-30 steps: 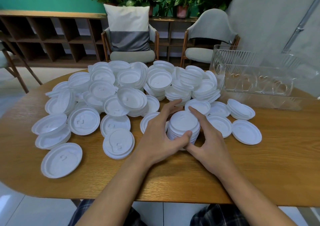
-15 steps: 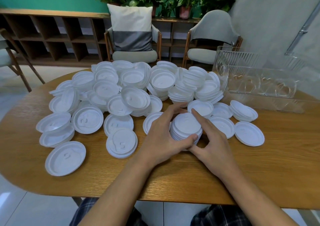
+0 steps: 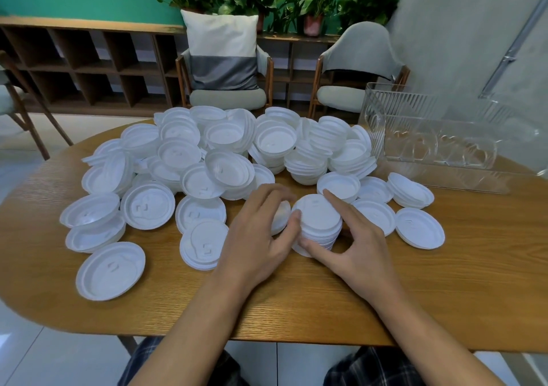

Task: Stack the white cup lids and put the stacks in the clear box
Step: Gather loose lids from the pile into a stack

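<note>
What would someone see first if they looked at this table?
A big heap of white lids covers the far side of the wooden table. In front of it, the right hand pinches a neat stack of lids, with the left hand close beside. A clear box stands at the far right.

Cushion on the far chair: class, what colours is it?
The cushion is white above, grey below; head view.

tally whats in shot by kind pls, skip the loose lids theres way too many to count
hands: 2, left hand and right hand
lid stack between them: 1
clear box: 1
table: 1
chairs: 3, one cut off at the left edge, one in the middle, one on the right
cushion: 1
total: 9
</note>
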The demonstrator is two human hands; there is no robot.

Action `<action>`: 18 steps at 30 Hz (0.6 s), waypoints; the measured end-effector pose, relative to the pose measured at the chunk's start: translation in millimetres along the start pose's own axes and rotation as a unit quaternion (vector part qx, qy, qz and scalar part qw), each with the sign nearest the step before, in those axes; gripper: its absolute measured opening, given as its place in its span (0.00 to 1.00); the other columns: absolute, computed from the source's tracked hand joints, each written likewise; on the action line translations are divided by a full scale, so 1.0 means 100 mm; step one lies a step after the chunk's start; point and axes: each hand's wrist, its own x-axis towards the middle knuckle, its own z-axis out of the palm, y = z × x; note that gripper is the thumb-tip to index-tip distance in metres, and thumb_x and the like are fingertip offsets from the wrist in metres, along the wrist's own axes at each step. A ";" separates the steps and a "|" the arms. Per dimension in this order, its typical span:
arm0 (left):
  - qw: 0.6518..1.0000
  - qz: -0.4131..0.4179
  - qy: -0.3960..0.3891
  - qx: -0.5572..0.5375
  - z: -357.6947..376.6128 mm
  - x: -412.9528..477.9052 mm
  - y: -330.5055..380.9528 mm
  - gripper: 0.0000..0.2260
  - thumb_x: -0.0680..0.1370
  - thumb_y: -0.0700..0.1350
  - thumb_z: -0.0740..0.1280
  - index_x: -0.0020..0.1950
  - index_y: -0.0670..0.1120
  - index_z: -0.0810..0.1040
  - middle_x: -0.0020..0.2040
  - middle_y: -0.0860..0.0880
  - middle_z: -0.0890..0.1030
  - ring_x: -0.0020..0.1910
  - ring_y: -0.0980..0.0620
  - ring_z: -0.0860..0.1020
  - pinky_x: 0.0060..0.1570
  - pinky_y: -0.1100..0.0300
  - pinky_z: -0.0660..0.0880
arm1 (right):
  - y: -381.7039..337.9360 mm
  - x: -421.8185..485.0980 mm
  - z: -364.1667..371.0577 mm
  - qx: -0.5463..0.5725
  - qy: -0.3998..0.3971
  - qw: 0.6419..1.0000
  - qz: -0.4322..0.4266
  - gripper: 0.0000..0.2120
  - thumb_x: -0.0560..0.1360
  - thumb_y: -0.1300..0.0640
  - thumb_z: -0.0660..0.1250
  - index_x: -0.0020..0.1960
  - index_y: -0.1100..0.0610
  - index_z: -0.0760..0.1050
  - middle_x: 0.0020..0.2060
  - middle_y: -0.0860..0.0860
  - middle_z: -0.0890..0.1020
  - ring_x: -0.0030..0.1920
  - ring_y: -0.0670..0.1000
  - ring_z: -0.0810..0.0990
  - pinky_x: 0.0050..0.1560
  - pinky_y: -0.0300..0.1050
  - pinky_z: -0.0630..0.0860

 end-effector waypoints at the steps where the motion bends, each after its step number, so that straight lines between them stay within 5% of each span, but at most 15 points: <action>1: 0.999 0.003 0.018 0.037 0.01 -0.03 -0.05 0.10 0.81 0.49 0.67 0.59 0.45 0.81 0.58 0.52 0.79 0.58 0.53 0.79 0.54 0.57 0.77 | 0.00 0.00 0.00 -0.006 0.004 1.000 0.000 0.41 0.68 0.39 0.80 0.78 0.45 0.70 0.68 0.36 0.76 0.69 0.31 0.70 0.64 0.24 0.66; 8: 0.983 -0.007 -0.013 0.185 0.09 -0.13 -0.15 0.06 0.73 0.45 0.77 0.48 0.45 0.85 0.45 0.51 0.82 0.45 0.49 0.78 0.40 0.54 0.76 | 0.02 0.00 0.02 -0.021 0.024 0.999 0.012 0.40 0.68 0.43 0.81 0.76 0.43 0.69 0.67 0.36 0.74 0.68 0.28 0.67 0.63 0.20 0.61; 12: 0.981 -0.005 -0.024 0.191 0.09 -0.12 -0.16 0.03 0.75 0.41 0.76 0.45 0.45 0.83 0.42 0.50 0.82 0.42 0.47 0.80 0.38 0.49 0.78 | 0.02 0.01 0.02 -0.024 0.019 0.999 0.011 0.41 0.69 0.44 0.81 0.78 0.41 0.66 0.66 0.34 0.73 0.68 0.28 0.66 0.64 0.20 0.61; 18: 0.990 -0.057 -0.009 0.130 0.07 -0.11 -0.14 0.04 0.77 0.43 0.77 0.48 0.47 0.83 0.45 0.54 0.82 0.43 0.52 0.80 0.38 0.57 0.76 | 0.04 0.02 0.01 -0.028 0.005 1.000 0.004 0.41 0.70 0.44 0.80 0.79 0.45 0.67 0.68 0.38 0.74 0.71 0.34 0.68 0.65 0.23 0.63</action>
